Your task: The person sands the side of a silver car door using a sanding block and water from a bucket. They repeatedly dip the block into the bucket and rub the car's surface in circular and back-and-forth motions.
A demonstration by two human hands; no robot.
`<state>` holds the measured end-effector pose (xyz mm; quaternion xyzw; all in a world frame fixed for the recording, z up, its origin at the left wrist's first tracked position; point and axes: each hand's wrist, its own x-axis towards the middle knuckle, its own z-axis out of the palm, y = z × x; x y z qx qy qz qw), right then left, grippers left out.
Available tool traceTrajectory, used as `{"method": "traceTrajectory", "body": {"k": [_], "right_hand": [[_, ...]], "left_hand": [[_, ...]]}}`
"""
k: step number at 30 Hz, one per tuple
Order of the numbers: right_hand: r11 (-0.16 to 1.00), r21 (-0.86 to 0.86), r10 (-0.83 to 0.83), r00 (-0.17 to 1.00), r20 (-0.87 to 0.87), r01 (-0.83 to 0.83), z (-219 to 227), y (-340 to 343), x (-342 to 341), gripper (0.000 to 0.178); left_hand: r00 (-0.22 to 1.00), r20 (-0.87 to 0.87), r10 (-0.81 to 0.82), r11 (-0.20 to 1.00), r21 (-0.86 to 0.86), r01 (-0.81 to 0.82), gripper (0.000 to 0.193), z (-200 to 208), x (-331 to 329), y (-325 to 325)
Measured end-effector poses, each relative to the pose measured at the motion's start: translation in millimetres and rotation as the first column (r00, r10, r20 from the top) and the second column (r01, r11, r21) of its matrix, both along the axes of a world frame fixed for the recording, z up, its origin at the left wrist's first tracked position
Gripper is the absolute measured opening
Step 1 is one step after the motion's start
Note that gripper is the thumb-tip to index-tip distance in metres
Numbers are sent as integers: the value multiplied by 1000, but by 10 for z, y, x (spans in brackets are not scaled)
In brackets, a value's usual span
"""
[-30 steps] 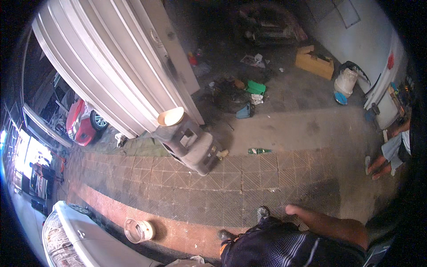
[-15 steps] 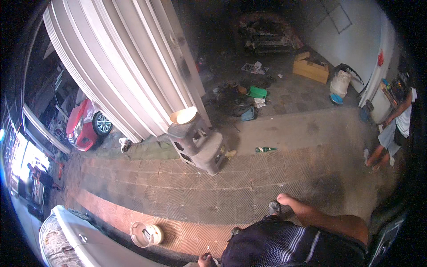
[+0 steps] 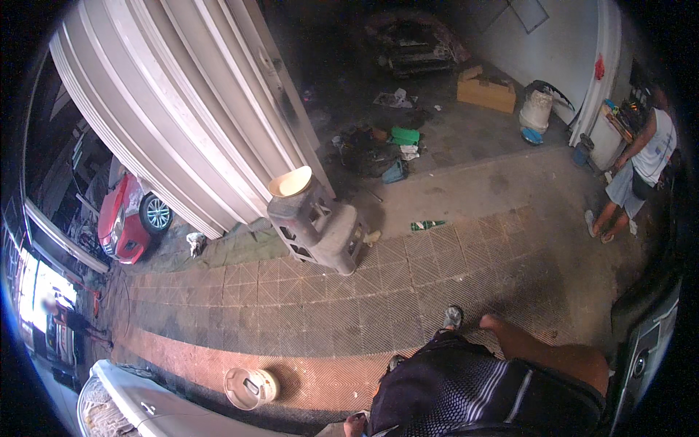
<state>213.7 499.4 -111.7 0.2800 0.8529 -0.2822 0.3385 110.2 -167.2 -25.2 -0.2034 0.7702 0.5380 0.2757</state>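
My left hand [image 3: 355, 424] shows at the lower edge, beside my dark shirt. Its fingers look curled round something small that I cannot make out, and a pale scrap lies against it. My right arm reaches out from my side, and my right hand [image 3: 491, 321] hangs over the dark floor tiles. That hand is small and foreshortened, so its fingers do not show clearly. Close to it are my shoes [image 3: 453, 317]. A white bucket [image 3: 271, 386] with a small object inside stands on the orange tile strip, left of my left hand.
A grey plastic step stool [image 3: 320, 233] bears a cream bowl [image 3: 291, 182]. A green bottle [image 3: 427, 225] lies beyond the tiles. A white car panel [image 3: 160, 408] is at lower left, a red car [image 3: 124, 222] farther off. A person [image 3: 644, 160] stands at right, another [image 3: 69, 317] far left.
The view has shifted, so the stool and far things sit slightly left and higher. My right hand has moved a little right in the view. The person at right has turned slightly.
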Motion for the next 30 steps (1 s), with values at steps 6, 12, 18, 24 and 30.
{"method": "traceTrajectory", "body": {"k": [6, 12, 18, 24, 30], "right_hand": [[998, -47, -49, 997, 59, 51, -22, -16, 242, 24], [987, -140, -82, 996, -38, 76, -198, 114, -36, 22], [991, -32, -129, 904, -407, 127, 252, -235, -561, 19], [1000, -14, -5, 985, -173, 2, 537, -121, -671, 22], [990, 22, 144, 980, -137, -142, 199, 142, -573, 22]], "left_hand": [[1000, 1, -7, 1000, -3, 7, 27, -131, -111, 122], [951, 171, -258, 913, -279, 298, 40, -349, -516, 253], [969, 137, -205, 867, -434, 245, 43, -165, -551, 468], [985, 32, -170, 921, -349, 170, 39, -318, -411, 556], [986, 23, -166, 958, -233, 167, 28, -210, 63, 594]]}}
